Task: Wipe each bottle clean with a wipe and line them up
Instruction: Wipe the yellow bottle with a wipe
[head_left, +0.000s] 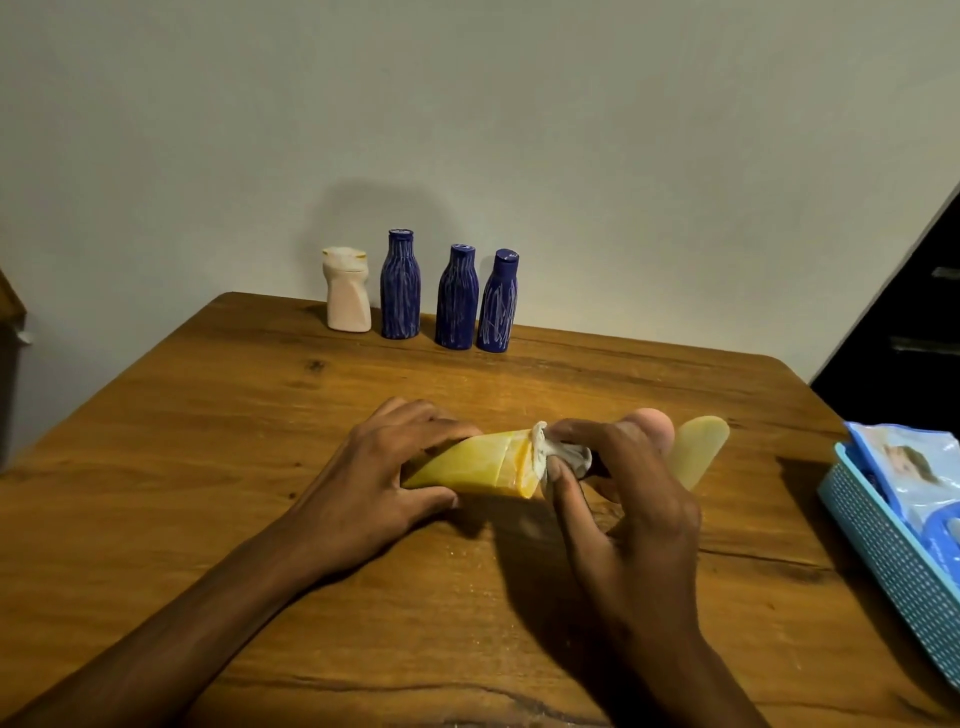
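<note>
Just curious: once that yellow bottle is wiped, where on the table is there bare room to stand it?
Bare wood lies right of the three blue bottles along the wall, continuing the row after the white bottle. The table's left side is bare too. The centre is crowded: both hands, yellow bottle, wipe. The turquoise basket fills the right edge.

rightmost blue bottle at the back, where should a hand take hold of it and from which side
Take the rightmost blue bottle round its wide lower body, coming from its right, where the table is bare. It stands upright, though it looks slightly tilted, and the middle blue bottle stands close on its left, leaving little room for fingers. The narrow neck and cap would probably give a less steady grip.
</note>
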